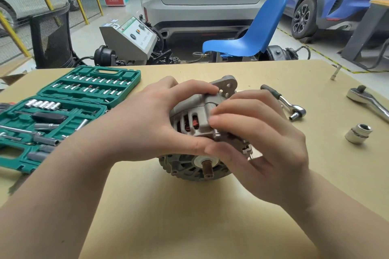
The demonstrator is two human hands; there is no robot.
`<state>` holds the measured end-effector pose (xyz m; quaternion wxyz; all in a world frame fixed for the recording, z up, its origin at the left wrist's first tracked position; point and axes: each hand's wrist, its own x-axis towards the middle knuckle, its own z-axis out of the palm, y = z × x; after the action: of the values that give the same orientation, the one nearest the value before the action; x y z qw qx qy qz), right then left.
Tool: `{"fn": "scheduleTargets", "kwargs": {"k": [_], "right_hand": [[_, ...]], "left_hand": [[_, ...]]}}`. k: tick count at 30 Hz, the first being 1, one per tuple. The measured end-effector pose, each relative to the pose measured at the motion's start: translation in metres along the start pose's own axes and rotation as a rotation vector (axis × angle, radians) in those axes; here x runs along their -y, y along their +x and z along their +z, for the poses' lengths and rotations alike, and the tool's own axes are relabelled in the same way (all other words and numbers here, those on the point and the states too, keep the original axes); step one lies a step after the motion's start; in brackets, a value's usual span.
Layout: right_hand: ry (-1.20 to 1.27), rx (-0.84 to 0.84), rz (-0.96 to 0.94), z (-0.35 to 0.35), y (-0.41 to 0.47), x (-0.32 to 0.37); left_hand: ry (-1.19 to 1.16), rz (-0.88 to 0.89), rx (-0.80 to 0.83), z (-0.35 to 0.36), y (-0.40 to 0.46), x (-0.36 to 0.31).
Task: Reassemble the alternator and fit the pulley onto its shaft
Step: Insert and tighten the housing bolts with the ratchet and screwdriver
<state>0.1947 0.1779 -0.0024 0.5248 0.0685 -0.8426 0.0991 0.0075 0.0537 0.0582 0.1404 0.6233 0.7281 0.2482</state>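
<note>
A grey cast alternator (194, 120) lies on its side in the middle of the wooden table (189, 206), copper windings showing through its slots. Its rusty bare shaft (208, 168) points toward me out of the front housing. My left hand (151, 124) grips the housing from the left, fingers over the top and thumb low on the near side. My right hand (263, 143) grips the right side, fingers curled over the seam between the two housing halves. The silver pulley (358, 133) stands apart on the table at the right.
An open green socket set case (61, 115) fills the left of the table. A small ratchet (286, 102) lies behind my right hand, a large ratchet (368, 100) at the far right, a small bit (335, 73) near the back edge. Beyond stand a blue chair (252, 33) and cars.
</note>
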Motion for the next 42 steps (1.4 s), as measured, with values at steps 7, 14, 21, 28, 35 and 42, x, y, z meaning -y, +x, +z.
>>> {"fn": "scheduleTargets", "kwargs": {"k": [7,14,21,28,35,42], "right_hand": [[-0.022,-0.021,0.046,0.003,-0.002,0.001],[-0.049,-0.015,0.021,0.000,0.000,0.000],[-0.059,-0.060,0.014,0.004,-0.001,0.001],[-0.128,0.044,-0.103,-0.003,0.000,-0.003],[-0.201,0.019,-0.145,0.001,0.001,0.002],[-0.187,-0.013,-0.141,0.005,0.003,0.003]], "left_hand": [[0.006,-0.003,0.005,0.001,0.001,-0.001],[-0.005,0.005,0.011,0.001,0.002,0.001],[-0.033,0.036,0.077,-0.005,0.003,0.006],[-0.090,0.092,0.129,-0.014,0.006,0.015],[-0.163,0.124,0.104,-0.016,0.006,0.022],[-0.222,0.097,0.052,-0.017,0.001,0.025]]}}
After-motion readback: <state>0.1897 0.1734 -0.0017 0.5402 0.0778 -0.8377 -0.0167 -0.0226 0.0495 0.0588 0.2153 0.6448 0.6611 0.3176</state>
